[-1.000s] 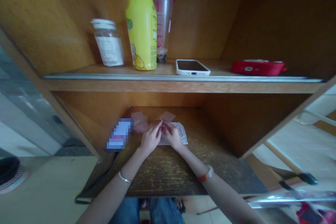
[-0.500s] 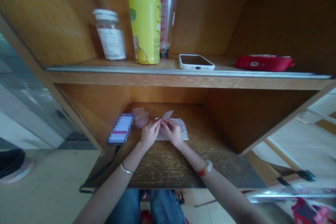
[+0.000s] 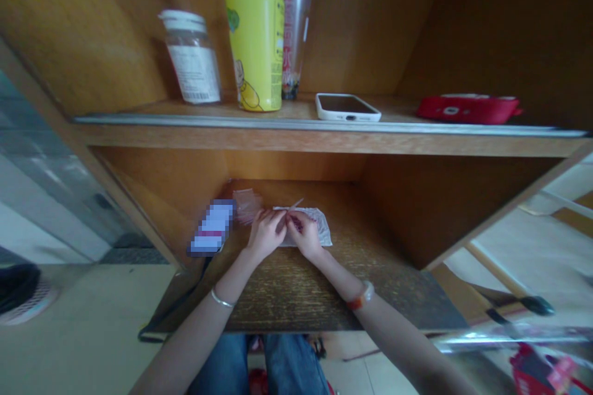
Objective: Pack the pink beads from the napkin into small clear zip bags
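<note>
Scuffed dark wood makes up the desktop (image 3: 278,296) before us, set within a wooden cubby. Over its middle, our hands meet at the fingertips. Our left hand (image 3: 267,232) pinches a thin clear film (image 3: 297,203), whose edge stands up at the fingertips; our right hand (image 3: 304,236) is curled, with small dark red pieces (image 3: 296,223) caught between its thumb and fingers. We cannot tell whether the right fingertips also grip the film.

We would judge the film nearly weightless, limp and a little slippery, likely to crease, so it is best held close to its edge. The red pieces look light and hard, and could roll away if loosely held; we would keep them deep between the finger pads.

Beneath and just beside the right hand lies a crinkled whitish packet (image 3: 325,237), probably soft. Left of the hands, a fan of clear sleeves (image 3: 246,202) looks apt to slide or cling; we would lift one by a corner. Beyond it, a phone (image 3: 212,228) leans near the cubby's side wall. Overhead, a yellow bottle (image 3: 256,43) stands on the shelf (image 3: 333,140).
</note>
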{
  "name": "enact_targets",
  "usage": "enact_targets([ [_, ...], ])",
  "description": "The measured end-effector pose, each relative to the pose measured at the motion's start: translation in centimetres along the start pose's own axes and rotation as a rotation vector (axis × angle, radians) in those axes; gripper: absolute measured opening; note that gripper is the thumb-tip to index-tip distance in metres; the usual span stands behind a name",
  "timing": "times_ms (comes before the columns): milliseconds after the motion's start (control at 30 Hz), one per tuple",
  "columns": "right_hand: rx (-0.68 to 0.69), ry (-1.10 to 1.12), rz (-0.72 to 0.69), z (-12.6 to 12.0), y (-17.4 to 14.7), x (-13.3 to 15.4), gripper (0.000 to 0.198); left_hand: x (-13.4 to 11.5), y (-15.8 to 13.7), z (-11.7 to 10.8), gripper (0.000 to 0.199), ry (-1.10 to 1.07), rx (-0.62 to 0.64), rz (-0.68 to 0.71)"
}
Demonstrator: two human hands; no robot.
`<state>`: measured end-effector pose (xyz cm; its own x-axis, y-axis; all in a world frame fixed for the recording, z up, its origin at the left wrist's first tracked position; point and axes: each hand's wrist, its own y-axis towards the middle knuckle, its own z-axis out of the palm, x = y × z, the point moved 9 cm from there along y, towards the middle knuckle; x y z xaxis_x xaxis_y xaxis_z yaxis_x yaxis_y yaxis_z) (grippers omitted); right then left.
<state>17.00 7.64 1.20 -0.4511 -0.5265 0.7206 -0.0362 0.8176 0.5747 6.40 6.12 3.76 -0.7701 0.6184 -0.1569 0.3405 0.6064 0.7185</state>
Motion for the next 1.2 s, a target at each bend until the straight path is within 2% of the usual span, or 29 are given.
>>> enact_targets([
  [300,-0.031,-0.232,-0.118,-0.5,0.1,1.6,0.025,0.0,-0.2,0.3,0.028,-0.031,-0.032,0.020],
  [467,0.041,-0.372,-0.152,0.0,0.1,2.2,0.025,0.2,-0.1,0.2,0.025,-0.020,-0.016,0.005],
  [700,0.096,-0.453,-0.212,0.3,0.1,2.9,0.024,0.1,-0.3,0.1,0.022,0.027,-0.053,-0.031],
  [967,0.081,-0.611,-0.249,0.1,0.0,3.6,0.020,0.3,-0.3,0.2,0.013,0.028,-0.042,-0.055],
  [1200,0.016,-0.668,-0.272,-0.2,-0.1,3.7,0.021,0.1,-0.3,-0.1,0.015,0.044,-0.059,-0.022],
])
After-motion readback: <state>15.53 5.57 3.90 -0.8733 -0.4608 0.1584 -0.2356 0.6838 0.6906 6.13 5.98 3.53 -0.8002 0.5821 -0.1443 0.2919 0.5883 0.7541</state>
